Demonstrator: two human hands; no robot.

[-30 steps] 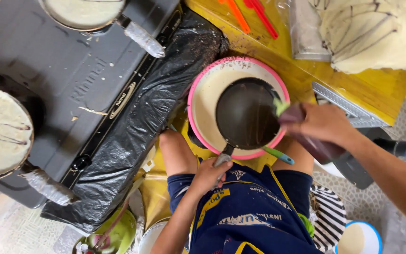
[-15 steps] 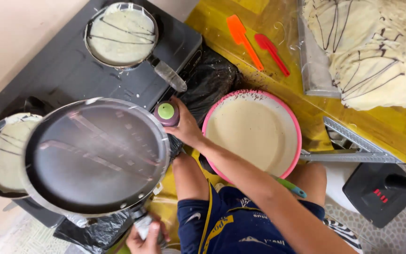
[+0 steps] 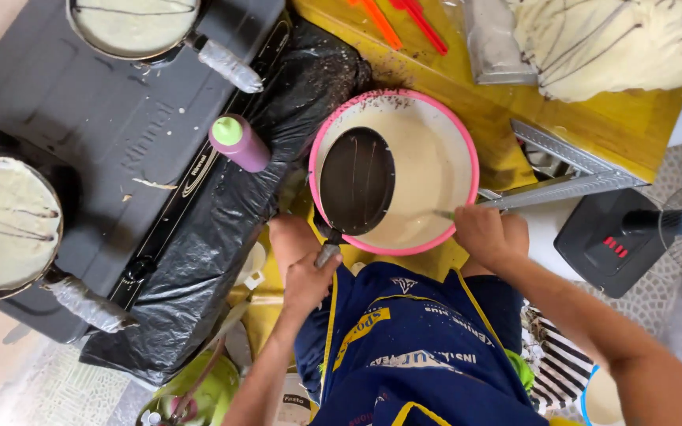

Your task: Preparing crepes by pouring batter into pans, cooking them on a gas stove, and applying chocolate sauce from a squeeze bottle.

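Left hand [image 3: 307, 282]: clamped on dark pan [image 3: 357, 181] handle, pan tilted inside pink-rimmed batter bowl [image 3: 467, 150].
Right hand [image 3: 489, 234]: closed around utensil handle at bowl's near rim.

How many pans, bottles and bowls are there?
Pans: 3, one on the stove at top, one on the stove at left, one dark pan held over the batter by the left hand.
Purple bottles: 1
Pink bowls: 1
Total: 5

Yellow table [image 3: 593, 118], pale patterned floor [image 3: 49, 386]
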